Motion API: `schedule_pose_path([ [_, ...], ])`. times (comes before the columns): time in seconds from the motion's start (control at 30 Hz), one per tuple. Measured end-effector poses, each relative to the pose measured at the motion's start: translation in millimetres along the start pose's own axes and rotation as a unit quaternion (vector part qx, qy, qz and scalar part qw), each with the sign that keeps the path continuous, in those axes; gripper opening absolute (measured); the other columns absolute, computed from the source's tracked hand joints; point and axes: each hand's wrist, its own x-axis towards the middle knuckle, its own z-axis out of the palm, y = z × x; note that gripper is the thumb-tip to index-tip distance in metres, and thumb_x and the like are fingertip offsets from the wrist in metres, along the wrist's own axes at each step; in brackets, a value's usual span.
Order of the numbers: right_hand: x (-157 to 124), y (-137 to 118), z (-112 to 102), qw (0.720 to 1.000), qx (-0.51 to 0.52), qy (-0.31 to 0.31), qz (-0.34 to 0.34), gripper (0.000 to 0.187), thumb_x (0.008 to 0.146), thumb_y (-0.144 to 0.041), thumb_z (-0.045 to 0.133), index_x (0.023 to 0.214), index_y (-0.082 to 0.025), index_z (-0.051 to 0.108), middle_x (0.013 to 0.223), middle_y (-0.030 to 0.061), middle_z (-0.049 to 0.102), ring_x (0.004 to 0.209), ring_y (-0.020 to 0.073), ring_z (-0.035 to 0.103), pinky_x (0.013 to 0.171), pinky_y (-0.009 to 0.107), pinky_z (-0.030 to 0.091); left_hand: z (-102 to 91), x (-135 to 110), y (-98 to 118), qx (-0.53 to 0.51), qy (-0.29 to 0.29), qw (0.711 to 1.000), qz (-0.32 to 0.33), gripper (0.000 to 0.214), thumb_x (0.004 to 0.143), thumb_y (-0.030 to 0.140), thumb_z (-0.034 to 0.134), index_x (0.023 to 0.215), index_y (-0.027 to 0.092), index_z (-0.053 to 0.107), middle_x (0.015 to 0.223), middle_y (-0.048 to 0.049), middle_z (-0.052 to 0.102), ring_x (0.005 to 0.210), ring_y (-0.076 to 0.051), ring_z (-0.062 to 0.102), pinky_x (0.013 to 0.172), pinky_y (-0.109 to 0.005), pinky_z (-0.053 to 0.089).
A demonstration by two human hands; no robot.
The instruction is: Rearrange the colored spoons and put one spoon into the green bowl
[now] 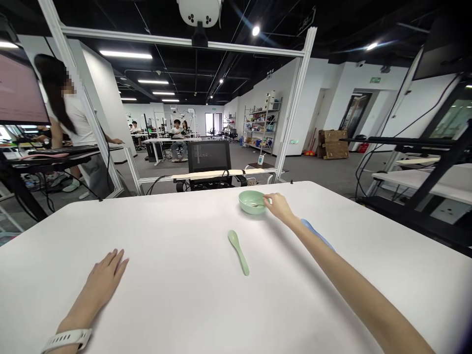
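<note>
My right hand [279, 206] reaches far across the white table [177, 305] to a pale green bowl [252, 201]. Its fingers are pinched on a small utensil whose end lies inside the bowl. A pale green spoon [238, 251] lies loose on the table nearer to me, bowl end away from me. A blue spoon-like object [316, 233] lies partly hidden behind my right forearm. My left hand [103, 278] rests flat on the table at the near left, fingers stretched out, holding nothing. A white watch band [66, 339] circles that wrist.
A black office chair [209, 162] stands behind the table's far edge, inside a white metal frame [291, 108]. A person stands at a desk with a monitor at the far left [70, 118]. Black desk frames stand at the right [424, 187]. Other people sit far back.
</note>
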Motion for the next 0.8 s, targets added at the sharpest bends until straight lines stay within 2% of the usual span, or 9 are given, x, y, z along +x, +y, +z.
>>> schedule_pose_path([
  [0.07, -18, 14, 3, 0.997, 0.051, 0.056, -0.004, 0.045, 0.101, -0.028, 0.042, 0.128, -0.015, 0.076, 0.127, 0.0165, 0.077, 0.121, 0.0341, 0.067, 0.106, 0.046, 0.048, 1.2, 0, -1, 0.001, 0.007, 1.0, 0.006, 0.078, 0.095, 0.049, 0.023, 0.149, 0.004, 0.055, 0.161, -0.0236, 0.053, 0.152, -0.037, 0.046, 0.123, -0.057, 0.038],
  [0.13, -41, 29, 10, 0.993, 0.088, 0.078, -0.008, 0.046, 0.101, -0.031, 0.042, 0.131, -0.016, 0.074, 0.128, 0.0169, 0.076, 0.121, 0.0356, 0.067, 0.108, 0.051, 0.048, 3.1, 1, -3, 0.002, 0.017, 1.0, 0.009, 0.077, 0.095, 0.049, 0.024, 0.148, 0.005, 0.057, 0.16, -0.0234, 0.054, 0.15, -0.037, 0.048, 0.123, -0.057, 0.038],
  [0.27, -89, 53, 29, 0.992, 0.112, 0.041, -0.032, 0.047, 0.1, -0.035, 0.043, 0.137, -0.02, 0.069, 0.137, 0.0153, 0.072, 0.131, 0.0355, 0.063, 0.115, 0.055, 0.046, 4.9, 2, -4, 0.0, 0.026, 1.0, 0.002, 0.073, 0.093, 0.047, 0.028, 0.147, 0.008, 0.059, 0.158, -0.0209, 0.057, 0.15, -0.035, 0.049, 0.122, -0.055, 0.039],
  [0.37, -114, 65, 41, 0.993, 0.111, 0.01, -0.041, 0.048, 0.1, -0.037, 0.046, 0.139, -0.019, 0.068, 0.147, 0.0147, 0.066, 0.141, 0.0355, 0.057, 0.12, 0.056, 0.043, 4.2, 2, -3, -0.006, 0.031, 0.999, 0.0, 0.072, 0.092, 0.047, 0.03, 0.146, 0.01, 0.06, 0.156, -0.0202, 0.059, 0.148, -0.035, 0.052, 0.121, -0.055, 0.041],
  [0.53, -127, 73, 47, 0.993, 0.109, -0.028, -0.027, 0.049, 0.102, -0.04, 0.044, 0.134, -0.015, 0.073, 0.147, 0.0182, 0.066, 0.143, 0.0376, 0.056, 0.12, 0.056, 0.044, 4.0, 2, -3, -0.02, 0.031, 0.999, -0.002, 0.077, 0.091, 0.05, 0.029, 0.147, 0.007, 0.059, 0.157, -0.0221, 0.058, 0.148, -0.037, 0.051, 0.122, -0.057, 0.039],
  [0.8, -128, 71, 43, 0.994, 0.101, -0.039, -0.023, 0.053, 0.104, -0.04, 0.042, 0.136, -0.011, 0.072, 0.15, 0.0198, 0.062, 0.145, 0.0375, 0.054, 0.122, 0.056, 0.042, 6.1, 4, -9, -0.004, 0.009, 1.0, 0.005, 0.081, 0.093, 0.053, 0.023, 0.151, 0.005, 0.054, 0.162, -0.0227, 0.053, 0.152, -0.037, 0.046, 0.124, -0.056, 0.037],
])
